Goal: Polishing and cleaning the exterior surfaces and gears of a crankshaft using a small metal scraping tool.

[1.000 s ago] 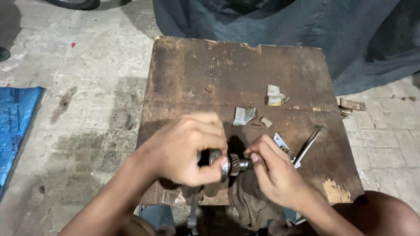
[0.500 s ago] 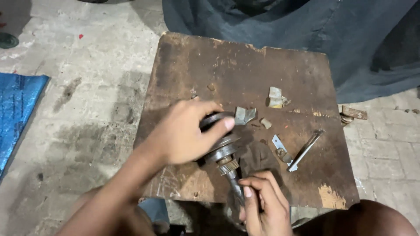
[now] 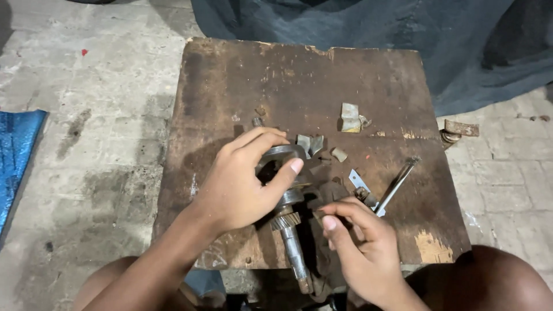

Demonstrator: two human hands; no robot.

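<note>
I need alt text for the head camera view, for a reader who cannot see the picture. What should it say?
Seen from above, a person's left hand grips a metal shaft assembly with a gear on a worn wooden board, while the right hand pinches something small beside it. Metal scraps and a thin rod lie on the board, which sits on a concrete floor.

Worn wooden table (image 3: 242, 75) sits on a stained concrete floor (image 3: 86, 144). Dark tarp (image 3: 403, 34) behind, perhaps cloth; blue sheet (image 3: 17, 150) at the left edge.

Geared shaft (image 3: 288, 224) on wooden board (image 3: 230, 80), metal rod (image 3: 397, 184) to its right.
</note>
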